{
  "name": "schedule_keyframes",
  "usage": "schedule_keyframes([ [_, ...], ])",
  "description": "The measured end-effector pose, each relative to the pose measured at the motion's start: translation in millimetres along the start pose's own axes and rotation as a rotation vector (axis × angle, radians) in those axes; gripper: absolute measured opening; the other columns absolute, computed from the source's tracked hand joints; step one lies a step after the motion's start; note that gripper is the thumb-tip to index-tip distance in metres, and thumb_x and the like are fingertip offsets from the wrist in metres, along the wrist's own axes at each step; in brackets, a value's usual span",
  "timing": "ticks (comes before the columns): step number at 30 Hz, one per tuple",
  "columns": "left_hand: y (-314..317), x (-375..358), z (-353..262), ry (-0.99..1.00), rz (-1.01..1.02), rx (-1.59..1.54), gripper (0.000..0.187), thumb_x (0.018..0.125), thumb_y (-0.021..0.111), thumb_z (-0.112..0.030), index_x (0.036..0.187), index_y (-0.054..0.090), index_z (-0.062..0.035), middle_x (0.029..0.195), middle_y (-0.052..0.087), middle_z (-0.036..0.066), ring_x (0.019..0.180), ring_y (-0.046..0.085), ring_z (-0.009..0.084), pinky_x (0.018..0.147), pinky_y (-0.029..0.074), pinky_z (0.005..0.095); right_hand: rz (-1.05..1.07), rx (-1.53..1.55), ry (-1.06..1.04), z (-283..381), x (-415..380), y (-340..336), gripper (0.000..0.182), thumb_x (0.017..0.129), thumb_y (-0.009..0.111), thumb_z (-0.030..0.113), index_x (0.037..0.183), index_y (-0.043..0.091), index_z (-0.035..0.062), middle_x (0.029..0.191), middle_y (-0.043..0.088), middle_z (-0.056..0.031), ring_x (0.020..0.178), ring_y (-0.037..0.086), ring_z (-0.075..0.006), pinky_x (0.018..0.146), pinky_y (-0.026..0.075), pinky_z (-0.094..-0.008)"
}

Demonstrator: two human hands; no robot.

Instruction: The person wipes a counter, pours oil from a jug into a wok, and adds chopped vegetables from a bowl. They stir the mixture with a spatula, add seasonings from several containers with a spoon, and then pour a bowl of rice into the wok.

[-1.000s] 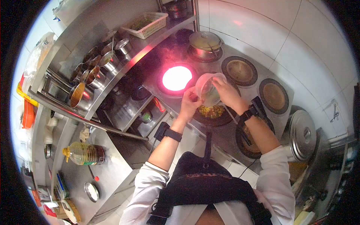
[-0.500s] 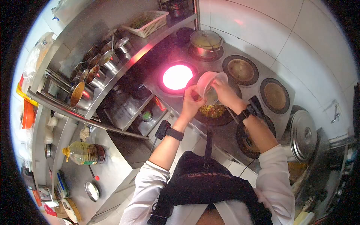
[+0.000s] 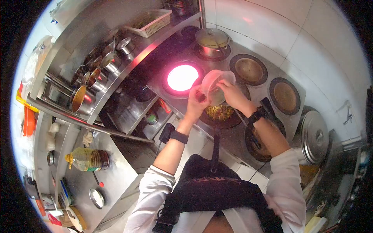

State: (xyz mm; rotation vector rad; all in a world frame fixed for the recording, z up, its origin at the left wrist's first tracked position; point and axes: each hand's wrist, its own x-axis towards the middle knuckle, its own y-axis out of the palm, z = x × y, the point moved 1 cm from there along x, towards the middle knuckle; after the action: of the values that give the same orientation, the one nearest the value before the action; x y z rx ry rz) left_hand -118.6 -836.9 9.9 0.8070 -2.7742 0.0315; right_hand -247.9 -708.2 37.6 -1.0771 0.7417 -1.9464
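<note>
A translucent plastic bowl point(image 3: 213, 80) is tilted over a frying pan point(image 3: 234, 123) on the stove. My left hand point(image 3: 197, 104) is closed on the bowl's left side. My right hand point(image 3: 234, 96) has its fingers bent onto the bowl's right rim; whether they also pinch something inside it is hard to see. Under the bowl, chopped yellow and green food with red bits point(image 3: 220, 112) lies in the pan. The bowl and my hands hide the pan's far part. Its dark handle point(image 3: 216, 149) points toward my body.
Left of the bowl a burner point(image 3: 182, 77) glows bright pink-white. A lidded pot point(image 3: 212, 43) stands behind. Round burner plates point(image 3: 248, 70) lie to the right, with a large lidded steel pot point(image 3: 314, 136) beyond. Steel pots point(image 3: 83, 99) line the left shelf above an oil jug point(image 3: 88, 159).
The bowl has tipped slightly more and shifted a little left and up. My hands moved with it, and more food shows in the pan. The view has shifted slightly.
</note>
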Motion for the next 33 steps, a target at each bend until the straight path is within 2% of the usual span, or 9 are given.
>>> schedule_keyframes([
  [9, -0.4, -1.0, -3.5, 0.135, -0.123, 0.183, 0.052, 0.07, 0.065, 0.002, 0.115, 0.04, -0.0075, 0.112, 0.044, 0.005, 0.105, 0.046, 0.0169, 0.081, 0.047, 0.0298, 0.425, -0.219, -0.017, -14.7, -25.4, 7.2, 0.03, 0.067, 0.046, -0.008, 0.093, 0.055, 0.0009, 0.101, 0.052, -0.0138, 0.101, 0.049, -0.0314, 0.085, 0.041, -0.0367],
  [12, -11.4, -5.1, -29.5, 0.01, -0.081, 0.004, 0.051, 0.074, 0.061, 0.003, 0.119, 0.039, -0.0076, 0.118, 0.043, 0.006, 0.109, 0.045, 0.0166, 0.091, 0.042, 0.0333, 0.345, -0.22, 0.036, -58.6, -41.5, 4.3, 0.025, 0.066, 0.048, -0.007, 0.088, 0.056, 0.0029, 0.086, 0.053, -0.0135, 0.088, 0.053, -0.0321, 0.081, 0.042, -0.0366],
  [15, -20.3, -19.5, -50.4, -0.322, -0.043, -0.645, 0.051, 0.081, 0.056, -0.002, 0.127, 0.034, -0.0065, 0.122, 0.043, 0.006, 0.109, 0.047, 0.0177, 0.097, 0.039, 0.0342, 0.201, -0.083, 0.03, -91.9, -54.5, 6.0, 0.023, 0.065, 0.05, -0.006, 0.086, 0.055, 0.0032, 0.078, 0.053, -0.0124, 0.078, 0.053, -0.0297, 0.079, 0.042, -0.0364],
  [21, -26.0, -42.0, -81.1, -0.246, 0.132, -0.837, 0.062, 0.079, 0.059, -0.006, 0.132, 0.026, -0.0044, 0.133, 0.035, 0.009, 0.117, 0.042, 0.0217, 0.097, 0.04, 0.0342, -0.222, 0.025, 0.051, -41.7, -39.4, -44.4, 0.01, 0.08, 0.048, 0.004, 0.086, 0.056, 0.0026, 0.084, 0.055, -0.0133, 0.078, 0.053, -0.0306, 0.072, 0.044, -0.0373],
  [24, -30.9, -52.4, -86.5, -0.203, 0.216, -0.92, 0.064, 0.078, 0.06, -0.007, 0.132, 0.025, -0.0043, 0.134, 0.033, 0.01, 0.118, 0.041, 0.0231, 0.098, 0.039, 0.0347, -0.467, 0.156, 0.23, 7.2, -39.1, -81.6, 0.01, 0.083, 0.05, 0.006, 0.092, 0.054, 0.0046, 0.077, 0.053, -0.0058, 0.072, 0.052, -0.0173, 0.069, 0.042, -0.0292],
  [26, -35.5, -59.1, -89.4, -0.184, 0.189, -0.935, 0.063, 0.079, 0.06, -0.01, 0.132, 0.026, -0.0039, 0.133, 0.034, 0.01, 0.118, 0.041, 0.0229, 0.098, 0.039, 0.0344, -0.289, 0.178, 0.383, 2.4, -56.0, -87.9, 0.015, 0.086, 0.049, 0.015, 0.093, 0.054, 0.0024, 0.089, 0.056, -0.0146, 0.081, 0.053, -0.0326, 0.075, 0.043, -0.0373],
  [30, -74.6, -101.3, -66.9, -0.231, -0.057, -0.939, 0.056, 0.082, 0.058, -0.012, 0.13, 0.03, -0.0067, 0.127, 0.042, 0.006, 0.116, 0.042, 0.0196, 0.097, 0.038, 0.0367, 0.317, -0.094, 0.268, 5.3, -133.2, -48.0, 0.028, 0.086, 0.049, 0.02, 0.104, 0.052, -0.001, 0.1, 0.054, -0.0208, 0.092, 0.052, -0.0354, 0.08, 0.041, -0.0415],
  [31, -93.2, -122.9, -63.7, -0.223, -0.185, -0.911, 0.053, 0.082, 0.058, -0.014, 0.128, 0.033, -0.0078, 0.125, 0.044, 0.005, 0.114, 0.043, 0.0185, 0.097, 0.038, 0.0364, 0.58, -0.229, 0.584, 12.1, -146.1, -40.5, 0.036, 0.084, 0.053, 0.024, 0.11, 0.049, -0.0004, 0.104, 0.053, -0.021, 0.099, 0.049, -0.0362, 0.085, 0.038, -0.0427],
  [33, -134.1, -164.7, -40.5, -0.188, -0.483, -0.885, 0.044, 0.083, 0.058, -0.02, 0.122, 0.041, -0.0073, 0.119, 0.047, 0.006, 0.109, 0.046, 0.0166, 0.095, 0.039, 0.0335, 0.655, -0.433, 0.214, -16.2, -196.0, -24.8, 0.053, 0.083, 0.052, 0.035, 0.125, 0.039, 0.0042, 0.122, 0.042, -0.0238, 0.101, 0.05, -0.0375, 0.084, 0.041, -0.0449],
])
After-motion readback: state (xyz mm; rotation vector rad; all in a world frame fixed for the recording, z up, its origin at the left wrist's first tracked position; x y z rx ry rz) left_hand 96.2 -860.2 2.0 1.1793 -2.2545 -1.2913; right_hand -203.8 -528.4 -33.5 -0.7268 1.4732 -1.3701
